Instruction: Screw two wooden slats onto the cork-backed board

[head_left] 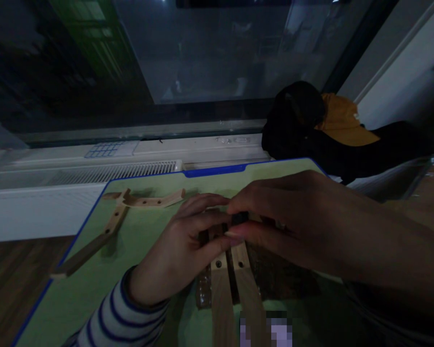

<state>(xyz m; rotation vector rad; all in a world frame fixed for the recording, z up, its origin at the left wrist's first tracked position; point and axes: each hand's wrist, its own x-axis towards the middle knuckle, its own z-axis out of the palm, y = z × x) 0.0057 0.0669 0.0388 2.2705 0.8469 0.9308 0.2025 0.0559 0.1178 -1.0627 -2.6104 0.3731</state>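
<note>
Two pale wooden strips (pixel 222 294) with screw holes lie side by side in front of me, on a brown, shiny plastic-looking sheet (pixel 282 277). My left hand (pixel 181 241) is closed around the upper part of the strips, thumb across the left one. From the right, my right hand (pixel 285 217) pinches a small black piece (pixel 239 218) between thumb and fingers, right over the strips. Its full shape is hidden by the fingers. Further left rests a bent wooden frame (pixel 117 212) with several drilled holes, touched by neither hand.
The light green table (pixel 144 243) has a blue edge. Beyond it are a white radiator (pixel 123 173) and a window sill. A black cap and an orange cap (pixel 343 118) sit on dark cloth at the back right. A pixelated patch covers something at the bottom.
</note>
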